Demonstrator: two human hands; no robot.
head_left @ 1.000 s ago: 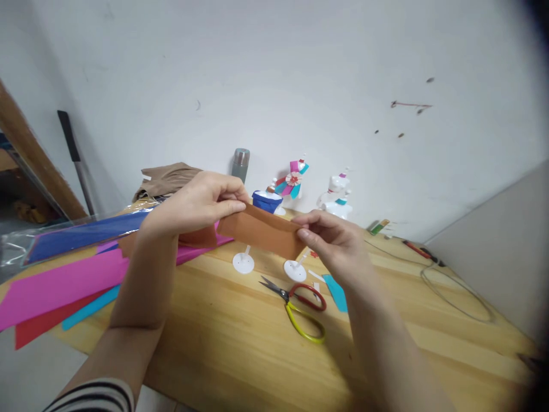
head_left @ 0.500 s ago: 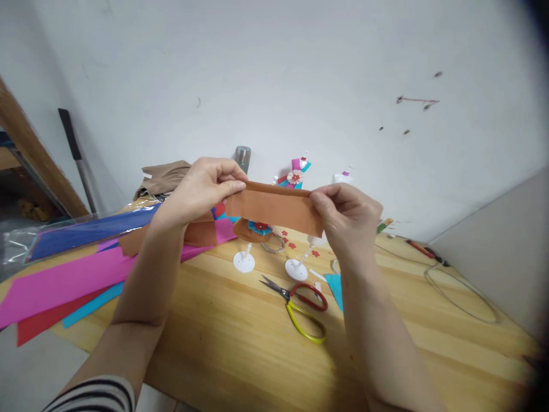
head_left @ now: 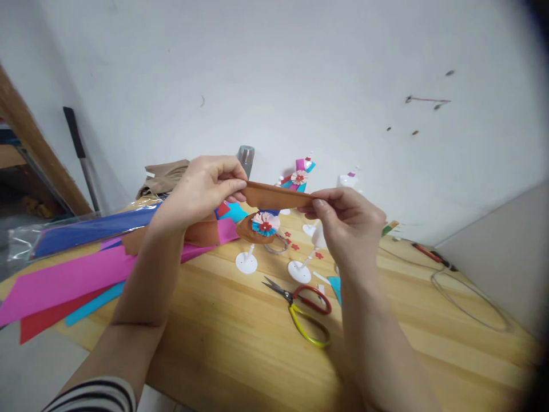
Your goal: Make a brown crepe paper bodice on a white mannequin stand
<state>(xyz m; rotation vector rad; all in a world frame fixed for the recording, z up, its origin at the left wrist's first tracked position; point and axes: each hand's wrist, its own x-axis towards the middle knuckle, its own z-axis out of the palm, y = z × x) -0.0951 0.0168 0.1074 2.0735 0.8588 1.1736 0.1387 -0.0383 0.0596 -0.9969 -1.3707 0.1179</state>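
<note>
Tilted flatter than before, our brown fabric strip (head_left: pixel 277 197) spans from nine toward three o'clock, its ends pinched by fingers of our left hand (head_left: pixel 203 189) and right hand (head_left: pixel 349 220), equally near, at twelve o'clock from the scissors (head_left: pixel 290 297).

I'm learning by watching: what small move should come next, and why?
Perhaps lower the brown strip toward the table, nearer than the scissors: the left hand and right hand pinch its ends, and its lower edge hangs uneven.
</note>
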